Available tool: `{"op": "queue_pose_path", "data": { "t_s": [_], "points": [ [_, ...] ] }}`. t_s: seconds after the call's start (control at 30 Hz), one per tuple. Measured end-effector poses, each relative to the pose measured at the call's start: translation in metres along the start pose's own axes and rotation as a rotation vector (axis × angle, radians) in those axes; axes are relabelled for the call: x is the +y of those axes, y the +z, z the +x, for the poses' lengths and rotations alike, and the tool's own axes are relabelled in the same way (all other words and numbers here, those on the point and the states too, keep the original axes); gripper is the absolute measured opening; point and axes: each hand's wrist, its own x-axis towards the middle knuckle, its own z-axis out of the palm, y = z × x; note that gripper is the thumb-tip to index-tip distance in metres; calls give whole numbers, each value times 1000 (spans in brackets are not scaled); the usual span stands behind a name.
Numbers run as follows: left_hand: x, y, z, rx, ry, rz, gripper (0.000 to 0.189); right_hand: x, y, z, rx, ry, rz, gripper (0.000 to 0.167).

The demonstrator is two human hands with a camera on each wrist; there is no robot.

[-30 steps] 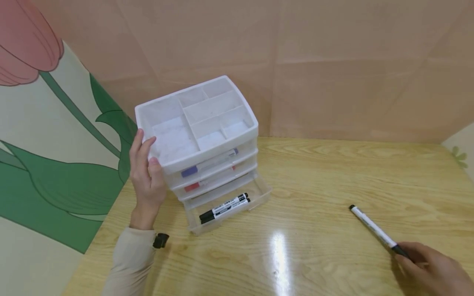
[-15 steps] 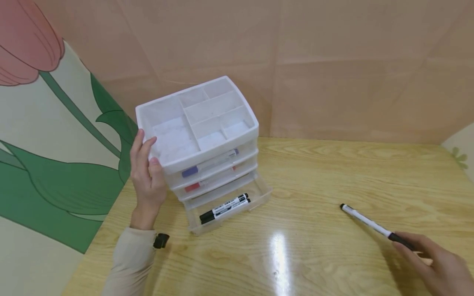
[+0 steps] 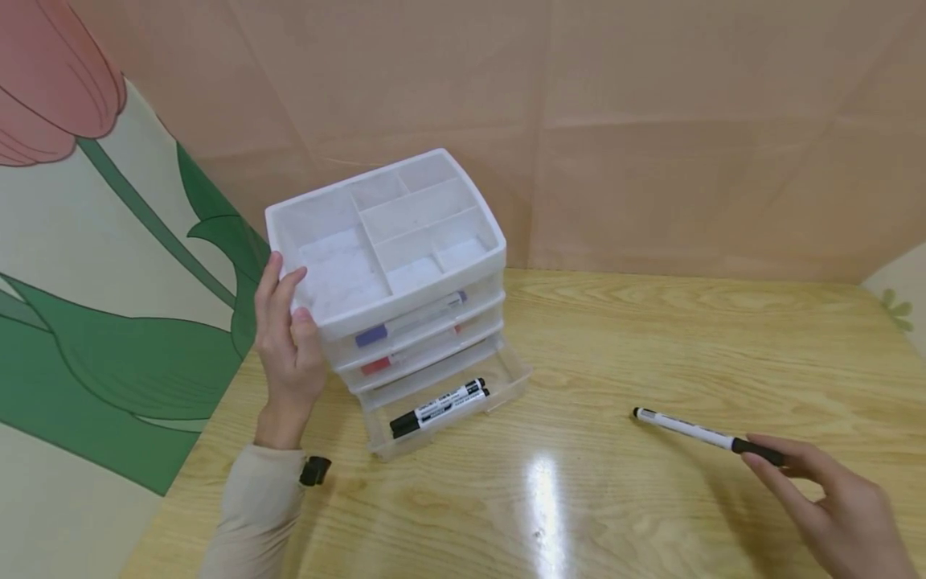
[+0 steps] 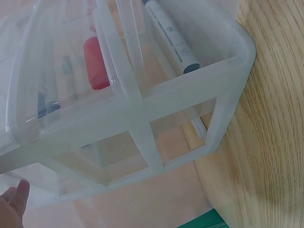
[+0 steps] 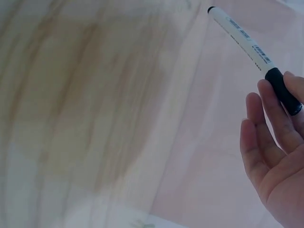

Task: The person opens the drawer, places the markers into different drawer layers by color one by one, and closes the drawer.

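In the head view a white plastic drawer organizer (image 3: pixel 405 241) stands at the table's back left. My left hand (image 3: pixel 289 346) holds its left side, thumb and fingers at the top rim. The bottom drawer (image 3: pixel 517 382) is pulled out, with black-capped markers (image 3: pixel 441 410) lying in it. A blue-capped marker (image 3: pixel 372 335) and a red-capped marker (image 3: pixel 376 366) show through the two closed drawers above. At the right, my right hand (image 3: pixel 832 498) pinches a black marker (image 3: pixel 687 429) by its cap between thumb and fingers, its body pointing left above the table.
The wooden table (image 3: pixel 615 338) meets a pinkish covered wall (image 3: pixel 687 161) at the back. A wall with a painted tulip (image 3: pixel 58 72) borders the left side, close to my left arm. The top tray (image 3: pixel 333 265) of the organizer has several compartments.
My right hand has moved left and slightly up with the marker, which has swung from a steep slant to nearly level. My left hand and the organizer stay put.
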Motion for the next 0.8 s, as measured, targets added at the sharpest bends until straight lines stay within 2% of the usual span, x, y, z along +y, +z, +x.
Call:
{"op": "queue_pose_path", "data": {
  "t_s": [0.13, 0.43, 0.8],
  "points": [
    [0, 0, 0, -6, -3, 3, 43, -6, 2, 2, -35, 29, 0, 22],
    [0, 0, -1, -6, -5, 7, 43, -20, 3, 7, -52, 6, 35, 20],
    [1, 0, 0, 7, -3, -1, 42, -44, 12, 19, -31, -96, 142, 28]
  ]
}}
